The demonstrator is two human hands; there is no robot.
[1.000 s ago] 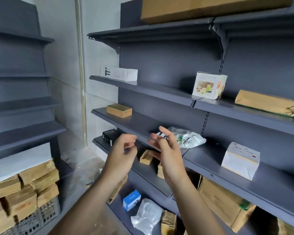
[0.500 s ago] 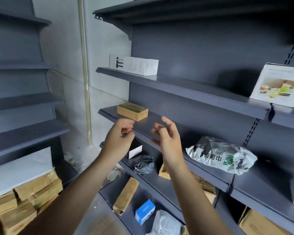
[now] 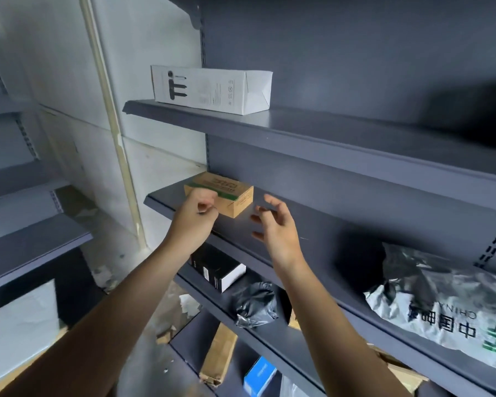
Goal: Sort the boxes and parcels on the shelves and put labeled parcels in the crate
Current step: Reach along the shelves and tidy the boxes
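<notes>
A small brown cardboard box with a green stripe sits at the left end of the middle grey shelf. My left hand is raised in front of the box's front left corner with its fingers curled in and nothing held; whether it touches the box I cannot tell. My right hand hovers just right of the box, apart from it, fingers spread and loosely bent. A long white box lies on the shelf above. A grey mailer bag with green print lies at the right of the middle shelf.
On the shelf below are a black-and-white box and a crumpled black bag. Lower down lie a brown carton and a blue box. Another grey shelving unit stands at the left, by a pale wall.
The view has closed in on the left end of the shelves. Both hands have moved up and forward to the small brown box, the left now in front of it.
</notes>
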